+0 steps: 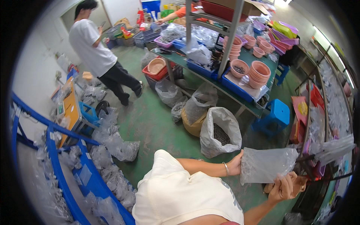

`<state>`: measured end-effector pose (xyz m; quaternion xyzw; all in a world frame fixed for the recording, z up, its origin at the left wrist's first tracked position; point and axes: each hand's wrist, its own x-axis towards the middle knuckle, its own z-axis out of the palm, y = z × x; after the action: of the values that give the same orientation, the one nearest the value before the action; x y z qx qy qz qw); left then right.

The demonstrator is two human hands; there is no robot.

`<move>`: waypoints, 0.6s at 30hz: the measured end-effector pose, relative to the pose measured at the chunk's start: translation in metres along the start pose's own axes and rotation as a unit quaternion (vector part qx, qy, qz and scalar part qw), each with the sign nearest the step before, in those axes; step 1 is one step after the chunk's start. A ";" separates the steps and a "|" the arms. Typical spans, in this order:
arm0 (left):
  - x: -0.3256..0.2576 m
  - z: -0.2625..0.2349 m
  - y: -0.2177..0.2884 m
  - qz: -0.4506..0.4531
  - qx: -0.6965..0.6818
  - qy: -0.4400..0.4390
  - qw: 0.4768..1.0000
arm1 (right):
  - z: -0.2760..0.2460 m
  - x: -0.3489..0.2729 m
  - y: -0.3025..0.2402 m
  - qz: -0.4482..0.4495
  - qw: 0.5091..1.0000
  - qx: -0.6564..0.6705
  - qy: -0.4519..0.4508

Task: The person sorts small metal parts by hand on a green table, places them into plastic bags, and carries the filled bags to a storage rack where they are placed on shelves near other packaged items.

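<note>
A flat, translucent plastic bag (267,165) is stretched out in front of my body, between both hands. My left hand (236,163) is closed on its left edge, the fingers partly hidden behind it. At the bag's lower right edge, my right hand (283,188) pinches the plastic between thumb and fingers. Whether anything lies inside the bag, I cannot tell. Just beyond my left hand, a large white woven sack (214,145) stands open on the floor with small dark pieces in it.
A green-topped table (268,73) holds stacked pink pots (259,73) and blue trays. A blue stool (275,116) stands beside it. Shelving with plastic bags lines the right; a blue rack (67,180) is at left. A person (93,41) stands at the far left.
</note>
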<state>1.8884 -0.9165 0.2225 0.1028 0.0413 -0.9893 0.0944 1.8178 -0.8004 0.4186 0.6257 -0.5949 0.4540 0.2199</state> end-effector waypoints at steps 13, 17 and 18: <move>-0.093 0.004 0.113 0.217 -0.009 -0.049 0.975 | 0.098 0.071 -0.029 0.007 0.983 0.064 -0.173; -0.107 -0.001 0.147 0.275 0.007 -0.007 0.961 | 0.130 0.096 -0.034 0.081 0.982 0.083 -0.151; -0.113 0.007 0.155 0.284 0.010 -0.016 0.959 | 0.135 0.101 -0.036 0.148 0.972 0.108 -0.149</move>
<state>2.0262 -1.0484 0.2434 0.0954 -0.0013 -0.9239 0.3707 1.8808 -0.9589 0.4457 0.6111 -0.6544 0.4453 -0.0100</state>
